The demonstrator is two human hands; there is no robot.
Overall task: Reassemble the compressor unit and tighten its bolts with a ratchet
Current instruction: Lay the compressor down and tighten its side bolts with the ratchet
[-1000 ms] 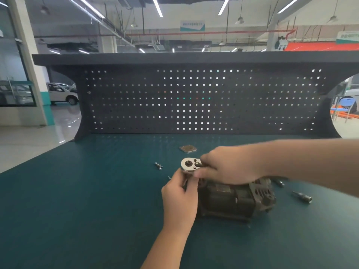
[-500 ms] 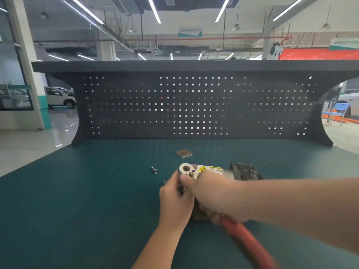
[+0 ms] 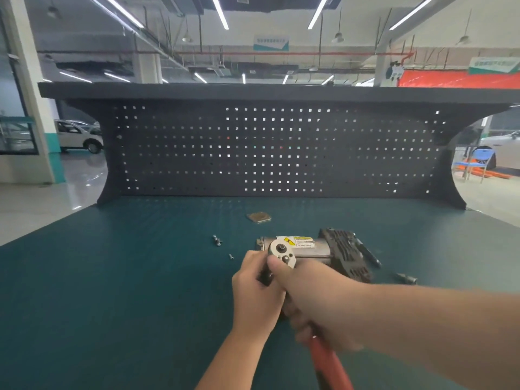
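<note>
A wide hall with strip lights, bare ducts and a parked white car point(image 3: 80, 135) at the left lies behind a workbench point(image 3: 112, 277) topped in dark teal, finely dimpled matting, backed by a black pegboard point(image 3: 281, 150) pierced with square holes. Mid-bench lies the compressor unit point(image 3: 323, 250): a smooth metal cylinder bearing a white-and-yellow warning label, joined on its right to a dark, ribbed cast housing. The ratchet point(image 3: 282, 253) has a round, bright steel head over the cylinder's left end and a red handle running toward the camera. The right hand point(image 3: 318, 299) grips that handle, fingers wrapped round it, thumb up by the head. The left hand point(image 3: 257, 291) is curled round something dark beneath the head; what it grips I cannot tell. Smaller items lie apart on the mat: a flat square brownish plate point(image 3: 259, 217) farther back, a socket bit point(image 3: 406, 278) at the right, a loose bolt point(image 3: 217, 240) and a tiny screw point(image 3: 231, 256) at the left.
</note>
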